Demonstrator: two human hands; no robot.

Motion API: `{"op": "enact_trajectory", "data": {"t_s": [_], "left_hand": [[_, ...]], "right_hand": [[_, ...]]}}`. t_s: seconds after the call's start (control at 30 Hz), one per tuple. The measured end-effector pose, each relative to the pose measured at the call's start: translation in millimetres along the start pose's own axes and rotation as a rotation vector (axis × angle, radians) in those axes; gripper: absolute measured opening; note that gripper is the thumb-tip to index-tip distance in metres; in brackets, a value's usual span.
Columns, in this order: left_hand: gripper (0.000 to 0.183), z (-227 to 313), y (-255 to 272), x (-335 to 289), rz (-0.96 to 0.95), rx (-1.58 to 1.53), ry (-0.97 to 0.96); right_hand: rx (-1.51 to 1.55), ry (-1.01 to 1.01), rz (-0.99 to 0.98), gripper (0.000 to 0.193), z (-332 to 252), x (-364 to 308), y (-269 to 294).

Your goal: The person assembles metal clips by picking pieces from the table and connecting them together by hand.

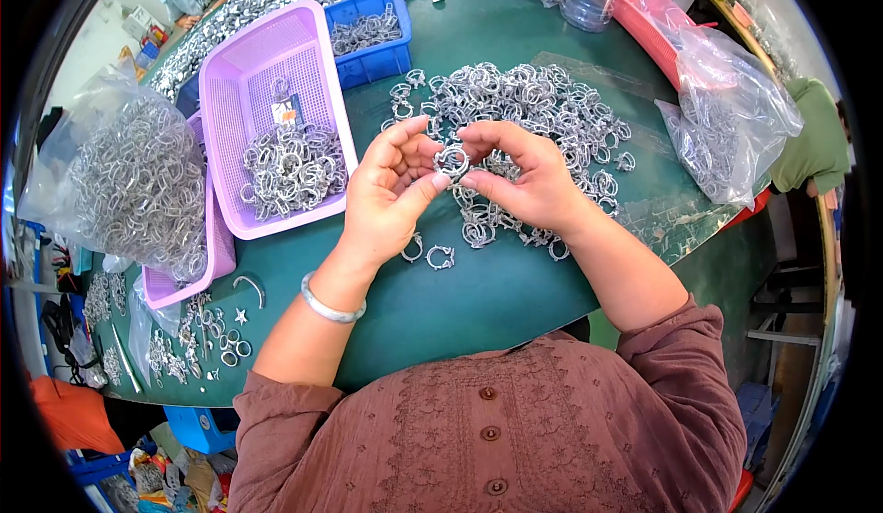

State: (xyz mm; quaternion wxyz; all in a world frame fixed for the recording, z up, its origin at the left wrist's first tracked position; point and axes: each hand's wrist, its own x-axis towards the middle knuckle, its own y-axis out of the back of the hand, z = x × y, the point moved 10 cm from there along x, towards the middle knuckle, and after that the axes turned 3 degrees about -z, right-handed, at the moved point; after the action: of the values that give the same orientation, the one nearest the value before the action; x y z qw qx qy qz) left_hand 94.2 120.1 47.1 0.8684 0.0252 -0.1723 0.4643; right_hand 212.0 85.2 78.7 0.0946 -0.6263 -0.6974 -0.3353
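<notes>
Between the fingertips of my left hand [390,191] and my right hand [526,175] is a small silver metal ring [452,148], held up over the table. Both hands are closed on it, thumbs and forefingers at its two sides. Just beyond them lies a big heap of similar silver open rings [524,95], partly hidden by my right hand. Two loose rings, one of them an open ring [441,256], lie on the green table [405,306] below my hands. A pale bangle circles my left wrist.
Left of my hands stands a purple basket [278,226] with silver rings inside, beside a blue basket [372,70] and a full clear plastic bag [138,177]. Small metal pieces lie at the left edge. A red-pink basket [644,26] and another bag [736,136] stand right. Other people sit nearby.
</notes>
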Motion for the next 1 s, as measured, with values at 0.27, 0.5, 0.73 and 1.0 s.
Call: {"op": "enact_trajectory", "data": {"t_s": [0.27, 0.5, 0.73, 1.0], "left_hand": [[0.040, -18.0, 0.4, -0.5, 0.006, -0.216, 0.183], [0.031, -37.1, -7.8, -5.8, -0.037, -0.498, 0.361], [0.024, -46.0, -8.8, -9.1, -0.060, -0.634, 0.424], [0.021, -48.9, -8.1, -11.2, -0.030, -0.663, 0.475]], "right_hand": [[0.003, 0.023, -0.046, 0.026, -1.1, 1.1, -3.5], [0.020, 0.041, -0.030, 0.025, -1.4, 0.6, -3.3], [-0.003, 0.037, -0.044, 0.027, -1.2, 0.9, -4.2], [0.024, -0.012, -0.026, 0.027, 3.7, -0.1, -4.1]]}}
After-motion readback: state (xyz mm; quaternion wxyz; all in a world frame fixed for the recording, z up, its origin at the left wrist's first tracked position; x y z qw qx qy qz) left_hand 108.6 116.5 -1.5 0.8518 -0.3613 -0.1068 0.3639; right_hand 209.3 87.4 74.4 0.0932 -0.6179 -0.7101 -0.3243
